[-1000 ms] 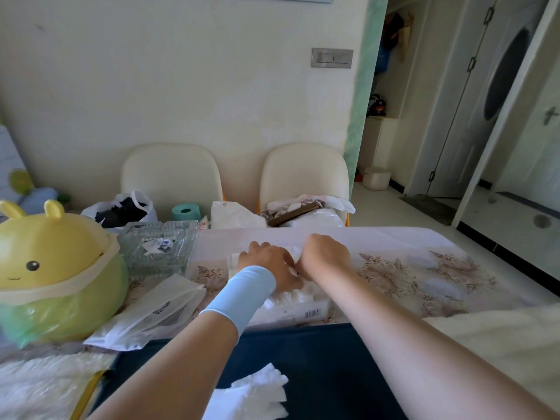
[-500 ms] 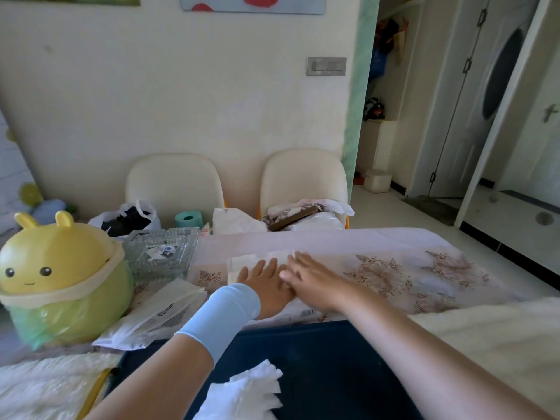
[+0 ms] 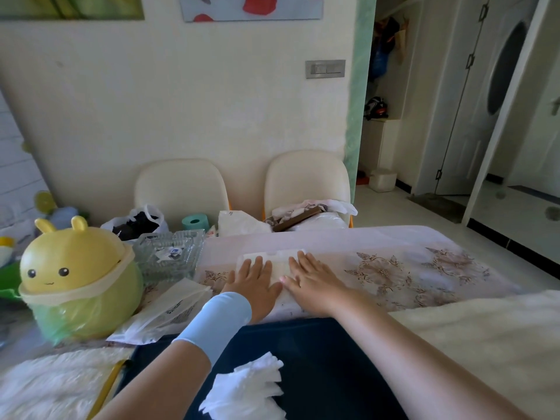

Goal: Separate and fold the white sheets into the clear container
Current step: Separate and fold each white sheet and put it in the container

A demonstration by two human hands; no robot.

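White and thin, one sheet (image 3: pixel 280 263) lies spread on the bench (image 3: pixel 394 268), pressed flat under both hands. The left hand (image 3: pixel 254 281) and the right hand (image 3: pixel 312 281) rest on it side by side, fingers straight, grasping nothing. The clear container (image 3: pixel 168 257) stands just to their left; whether it holds folded sheets I cannot tell. A crumpled white bunch (image 3: pixel 247 386) lies nearer, so much seems left, and this sheet is not yet folded.

Home dining room, cloth-covered table (image 3: pixel 394 268), two cream chairs (image 3: pixel 181 186), wall pictures (image 3: pixel 251 7)
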